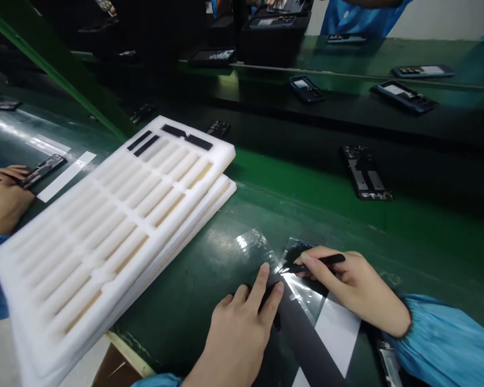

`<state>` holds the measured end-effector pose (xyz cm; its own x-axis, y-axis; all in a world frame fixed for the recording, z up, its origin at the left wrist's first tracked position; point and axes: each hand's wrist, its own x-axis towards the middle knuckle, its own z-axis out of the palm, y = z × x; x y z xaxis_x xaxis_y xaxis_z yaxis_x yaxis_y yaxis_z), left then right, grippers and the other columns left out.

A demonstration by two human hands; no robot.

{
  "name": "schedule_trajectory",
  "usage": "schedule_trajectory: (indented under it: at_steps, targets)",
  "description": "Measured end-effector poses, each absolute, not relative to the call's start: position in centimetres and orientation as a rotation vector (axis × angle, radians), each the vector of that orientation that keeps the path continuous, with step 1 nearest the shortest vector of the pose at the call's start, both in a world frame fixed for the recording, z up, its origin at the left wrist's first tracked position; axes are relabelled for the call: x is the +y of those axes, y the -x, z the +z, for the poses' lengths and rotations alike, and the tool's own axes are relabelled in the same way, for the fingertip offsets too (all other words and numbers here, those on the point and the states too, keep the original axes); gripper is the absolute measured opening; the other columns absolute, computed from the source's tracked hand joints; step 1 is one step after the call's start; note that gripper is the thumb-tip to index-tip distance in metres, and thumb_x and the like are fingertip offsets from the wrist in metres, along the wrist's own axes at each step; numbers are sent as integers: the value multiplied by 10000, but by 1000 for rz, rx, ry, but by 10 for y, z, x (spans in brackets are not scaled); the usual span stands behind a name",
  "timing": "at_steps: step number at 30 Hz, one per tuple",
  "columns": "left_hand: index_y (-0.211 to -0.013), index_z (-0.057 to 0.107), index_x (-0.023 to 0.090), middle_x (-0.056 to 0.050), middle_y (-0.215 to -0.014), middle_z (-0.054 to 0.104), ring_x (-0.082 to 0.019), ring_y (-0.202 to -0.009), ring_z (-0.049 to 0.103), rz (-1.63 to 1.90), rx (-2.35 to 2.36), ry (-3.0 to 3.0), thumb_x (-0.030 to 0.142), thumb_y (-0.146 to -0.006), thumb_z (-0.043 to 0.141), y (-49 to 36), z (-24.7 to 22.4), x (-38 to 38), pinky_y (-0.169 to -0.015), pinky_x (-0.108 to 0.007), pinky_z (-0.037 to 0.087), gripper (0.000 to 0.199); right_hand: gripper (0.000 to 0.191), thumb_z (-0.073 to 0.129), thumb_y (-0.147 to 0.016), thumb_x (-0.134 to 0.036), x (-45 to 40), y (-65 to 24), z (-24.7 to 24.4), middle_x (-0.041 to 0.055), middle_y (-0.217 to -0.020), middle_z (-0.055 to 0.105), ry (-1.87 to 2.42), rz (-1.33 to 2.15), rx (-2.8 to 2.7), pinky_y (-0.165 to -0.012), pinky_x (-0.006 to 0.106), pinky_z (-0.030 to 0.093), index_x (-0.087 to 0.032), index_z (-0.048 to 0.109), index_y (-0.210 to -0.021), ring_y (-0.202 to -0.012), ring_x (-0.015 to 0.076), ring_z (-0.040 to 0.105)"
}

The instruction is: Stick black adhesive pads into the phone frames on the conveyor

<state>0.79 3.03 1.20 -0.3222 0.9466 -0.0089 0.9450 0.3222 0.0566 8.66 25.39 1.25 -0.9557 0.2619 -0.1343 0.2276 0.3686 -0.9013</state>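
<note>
Black strip (pixel 308 336), lying at the near right of the green bench (pixel 177 306); left hand (pixel 242 322) open, fingers spread, fingertips resting at the strip's far end; right hand (pixel 350 282) gripping a dark slender tool (pixel 333 259), its tip at that same end; white sheet (pixel 339 330) to the strip's right; stacked foam trays (pixel 123 217) to the left; beyond these, at the left edge, a co-worker's hands (pixel 8 196) at a phone frame (pixel 45 170).

White slotted foam trays (pixel 105 201), stacked on bench (pixel 177 301). Phone frames (pixel 366 173) scattered beyond. Green post (pixel 64 67) slants upper left.
</note>
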Motion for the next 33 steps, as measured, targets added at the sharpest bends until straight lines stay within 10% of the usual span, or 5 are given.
schedule_trajectory:
  at_steps: [7,12,18,33]
  targets:
    - [-1301,647,216,-181,-1416,594,-247,-731,729,121,2485,-1789,1,-773,485,-3,7,31,-514,-386,622,593,453,531,-985,-500,255,-80,13,83,-951,812,620,1892,-2436,-718,306,649,-217,826,-790,-807,231,789]
    - [-1252,593,239,-117,-1250,707,-239,-901,727,919,2389,-1277,134,-946,506,-7,13,32,-738,-363,632,336,339,578,-983,-466,252,-95,31,57,-1070,802,640,1854,-2121,-813,280,635,-268,840,-900,-921,228,780]
    - [-1264,511,309,-35,-1047,651,-45,-545,556,1737,1161,-250,402,-1043,427,-25,44,39,-426,-125,421,254,333,546,-985,-512,225,-119,60,48,-932,820,727,1765,-2099,-794,336,666,-337,812,-1081,-943,279,781]
    - [-1256,539,272,-21,-975,649,-51,-605,626,1865,870,-276,347,-1022,525,-41,45,44,-555,-166,457,246,384,555,-976,-527,212,-122,65,21,-1107,790,631,1661,-2150,-789,284,663,-318,828,-803,-905,248,788]
